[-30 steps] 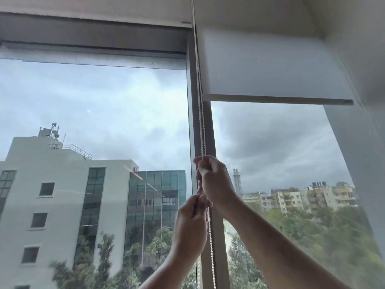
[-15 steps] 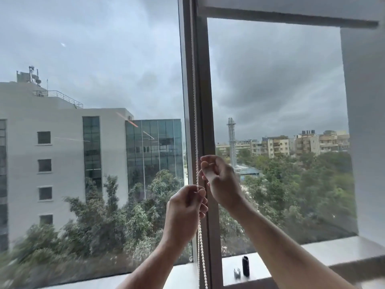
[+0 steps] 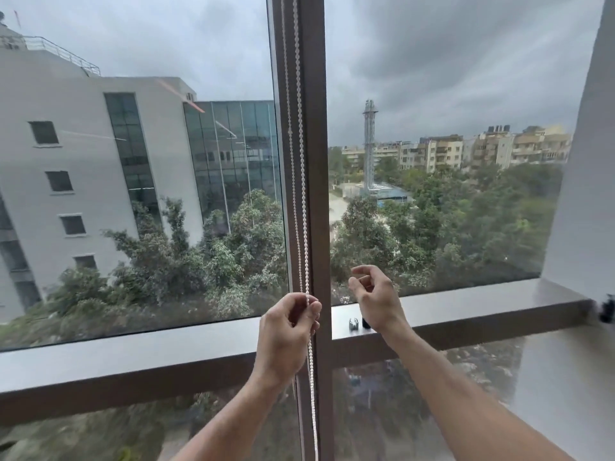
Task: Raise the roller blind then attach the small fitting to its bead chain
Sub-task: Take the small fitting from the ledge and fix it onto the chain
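Observation:
A white bead chain [image 3: 301, 181] hangs in two strands down the brown window mullion [image 3: 314, 161]. My left hand [image 3: 288, 331] pinches the chain between thumb and fingers at sill height. My right hand [image 3: 376, 296] hovers to the right of the mullion, fingers loosely curled and apart, holding nothing. Just below it, on the brown sill ledge [image 3: 466, 307], stand a small silvery fitting [image 3: 353, 323] and a small black piece [image 3: 366, 323], the black one partly hidden by my wrist. The roller blind is out of view above.
A white wall reveal [image 3: 585, 194] bounds the window on the right. A dark object [image 3: 607, 312] sits at the ledge's far right end. Glass panes lie left, right and below the ledge, with buildings and trees outside.
The view has tilted down, so the raised blind has left the frame. My right hand let go of the chain and moved right and down toward the ledge. My left hand still grips the chain.

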Available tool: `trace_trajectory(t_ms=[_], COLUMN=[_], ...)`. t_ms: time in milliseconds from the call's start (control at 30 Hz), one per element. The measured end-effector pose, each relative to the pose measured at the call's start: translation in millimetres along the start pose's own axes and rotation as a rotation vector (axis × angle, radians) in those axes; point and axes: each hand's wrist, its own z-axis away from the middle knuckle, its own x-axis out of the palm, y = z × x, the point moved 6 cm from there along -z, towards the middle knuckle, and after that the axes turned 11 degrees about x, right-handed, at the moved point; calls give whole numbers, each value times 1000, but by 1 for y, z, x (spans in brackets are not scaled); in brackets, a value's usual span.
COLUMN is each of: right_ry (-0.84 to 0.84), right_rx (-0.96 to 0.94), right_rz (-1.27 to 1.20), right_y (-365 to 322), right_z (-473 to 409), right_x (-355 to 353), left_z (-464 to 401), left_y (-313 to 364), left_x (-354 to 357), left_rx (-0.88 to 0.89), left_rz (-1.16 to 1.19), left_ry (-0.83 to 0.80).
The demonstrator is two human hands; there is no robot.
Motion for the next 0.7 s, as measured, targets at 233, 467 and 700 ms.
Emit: trace_trajectory(t_ms=[233,467,700], right_ry=[76,83,2], right_rx=[276,375,375], right_rz=[89,156,280], right_y=[103,149,169], right_z=[-17,-44,-66], right_x=[-2,21,35], left_z=[45,71,85], left_y=[-49,-80,-97], left_x=[23,30,37], left_rx=[-198,-332,-370], left_rz=[71,133,95], left_ry=[-3,58,39])
